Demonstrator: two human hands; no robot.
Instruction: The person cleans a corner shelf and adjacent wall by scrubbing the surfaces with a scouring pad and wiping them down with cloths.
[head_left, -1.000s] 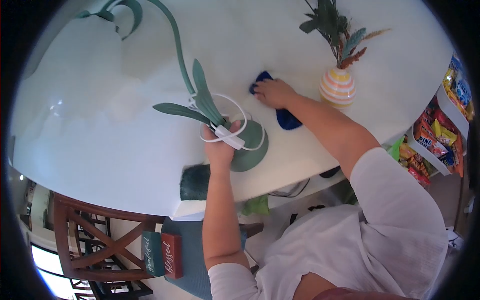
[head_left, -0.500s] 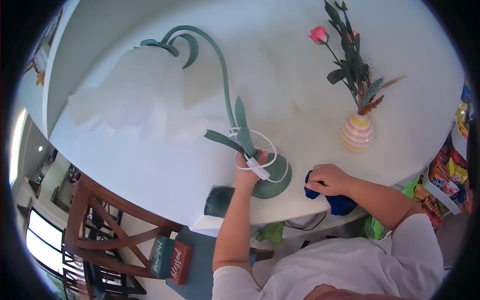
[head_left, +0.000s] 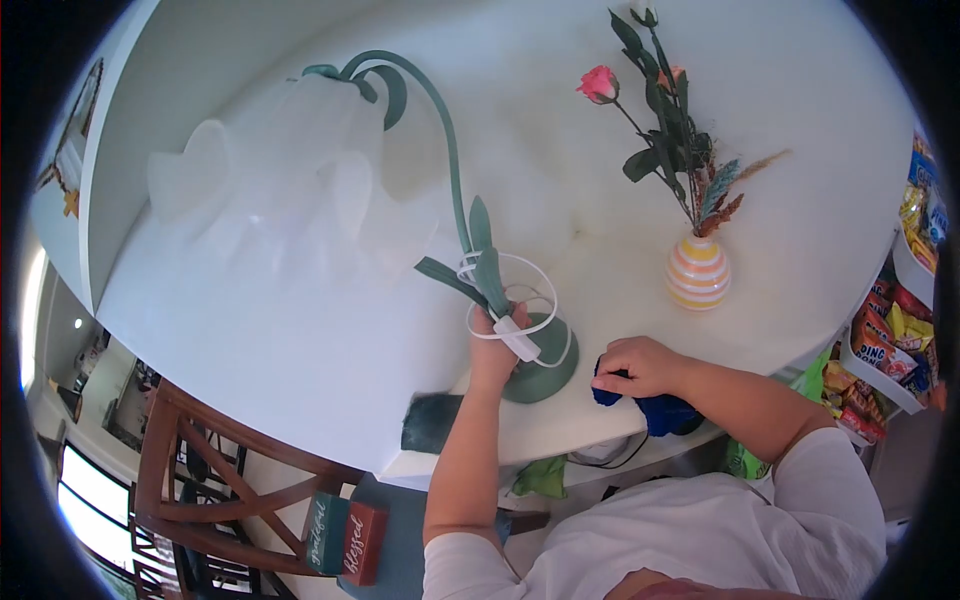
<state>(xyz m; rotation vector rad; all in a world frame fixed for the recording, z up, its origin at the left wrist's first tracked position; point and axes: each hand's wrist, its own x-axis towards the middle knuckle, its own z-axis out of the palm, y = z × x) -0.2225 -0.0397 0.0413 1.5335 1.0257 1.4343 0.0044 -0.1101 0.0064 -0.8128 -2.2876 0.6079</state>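
Note:
My left hand (head_left: 497,350) is wrapped round the lower stem of a flower-shaped table lamp (head_left: 452,150), just above its round green base. The lamp has a white petal shade (head_left: 290,170) and green leaves. A white cord (head_left: 535,272) with an inline switch (head_left: 516,340) loops around the stem by my fingers. My right hand (head_left: 640,368) is closed on a dark blue cloth (head_left: 665,412), which rests on the table and hangs over its front edge. To the right stands a striped vase (head_left: 698,272) with a pink rose (head_left: 598,84) and dark leaves.
A dark green cloth or pad (head_left: 430,424) lies at the white table's (head_left: 300,350) front edge, beside my left forearm. A wooden chair (head_left: 240,430) stands at lower left with lettered blocks (head_left: 362,542). Bins of snack packets (head_left: 885,335) are at the far right.
The camera view has shifted slightly. My right hand and the blue cloth sit a little further left and nearer the table edge. My left hand keeps hold of the lamp.

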